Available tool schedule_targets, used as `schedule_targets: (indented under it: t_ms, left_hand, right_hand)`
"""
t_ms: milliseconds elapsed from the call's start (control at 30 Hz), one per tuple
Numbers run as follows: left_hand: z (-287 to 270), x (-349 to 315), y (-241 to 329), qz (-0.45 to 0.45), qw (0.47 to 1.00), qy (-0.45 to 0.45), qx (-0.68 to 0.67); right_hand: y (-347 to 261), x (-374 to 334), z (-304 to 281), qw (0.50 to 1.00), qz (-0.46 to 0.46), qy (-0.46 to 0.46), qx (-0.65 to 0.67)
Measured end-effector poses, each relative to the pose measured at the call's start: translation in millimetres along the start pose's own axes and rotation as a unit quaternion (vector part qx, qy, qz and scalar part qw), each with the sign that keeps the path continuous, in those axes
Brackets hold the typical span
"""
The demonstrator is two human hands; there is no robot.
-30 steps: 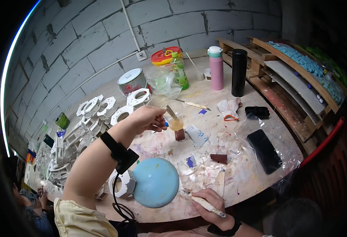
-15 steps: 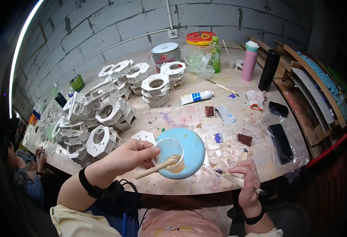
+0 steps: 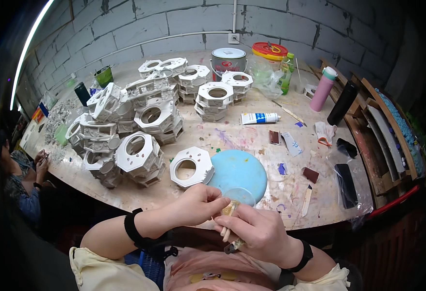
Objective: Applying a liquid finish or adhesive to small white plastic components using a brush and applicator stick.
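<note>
Above the near edge of the stained wooden tabletop (image 3: 213, 140), a clear plastic cup (image 3: 240, 195) with an amber substance inside is being held by the left hand (image 3: 201, 206), its side being pinched between thumb and fingers. The right hand (image 3: 261, 230) is being kept close beside it, with its grip being folded around a slender dark-ended tool (image 3: 235, 245). Two pale wooden sticks (image 3: 226, 235) are being held between the hands; by which grip they are being borne cannot be told.

Just beyond the cup, a round light-blue disc (image 3: 242, 167) is being carried by the tabletop, with a white octagonal ring-shaped piece (image 3: 204, 167) lying just beside it. The left part of the tabletop is being filled by stacked white octagonal pieces (image 3: 165, 112). Toward the middle, a white-and-blue tube (image 3: 260, 118) is lying near a small reddish-brown rectangular piece (image 3: 274, 137) and a white strip with blue marks (image 3: 292, 144).

By the right edge, a black phone (image 3: 346, 186) is being surrounded by clear plastic film. Toward the far right corner, a pink bottle with a pale-green lid (image 3: 322, 92) and a tall black bottle (image 3: 343, 103) are standing.
</note>
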State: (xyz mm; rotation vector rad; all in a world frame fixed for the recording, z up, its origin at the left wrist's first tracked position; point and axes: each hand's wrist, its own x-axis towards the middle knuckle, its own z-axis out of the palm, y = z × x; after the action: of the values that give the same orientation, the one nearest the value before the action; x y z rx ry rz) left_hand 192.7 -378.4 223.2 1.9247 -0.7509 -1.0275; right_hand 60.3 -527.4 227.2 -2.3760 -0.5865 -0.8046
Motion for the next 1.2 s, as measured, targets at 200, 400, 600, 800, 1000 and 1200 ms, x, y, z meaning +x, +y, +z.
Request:
schedule_targets:
  t_ms: [200, 400, 600, 800, 1000, 1200]
  left_hand:
    - [1, -3, -6, 0.01, 0.999, 0.01, -0.041]
    - [-1, -5, -1, 0.015, 0.999, -0.042, -0.004]
    - [-1, -5, 1, 0.008, 0.996, -0.086, -0.02]
    - [-7, -5, -15, -0.009, 0.993, -0.07, -0.09]
    - [-12, -20, -12, -0.023, 0.997, -0.039, -0.064]
    - [-8, -34, -14, -0.019, 0.998, -0.037, -0.055]
  right_hand:
    - [13, 5, -27, 0.993, 0.103, 0.044, 0.032]
    - [39, 1, -32, 0.962, 0.206, 0.075, 0.163]
    - [55, 0, -21, 0.877, 0.344, 0.066, 0.328]
    - [48, 2, -40, 0.884, 0.379, -0.021, 0.273]
    - [52, -23, -76, 0.955, 0.232, 0.104, 0.155]
    - [22, -47, -85, 0.866, 0.358, 0.171, 0.304]
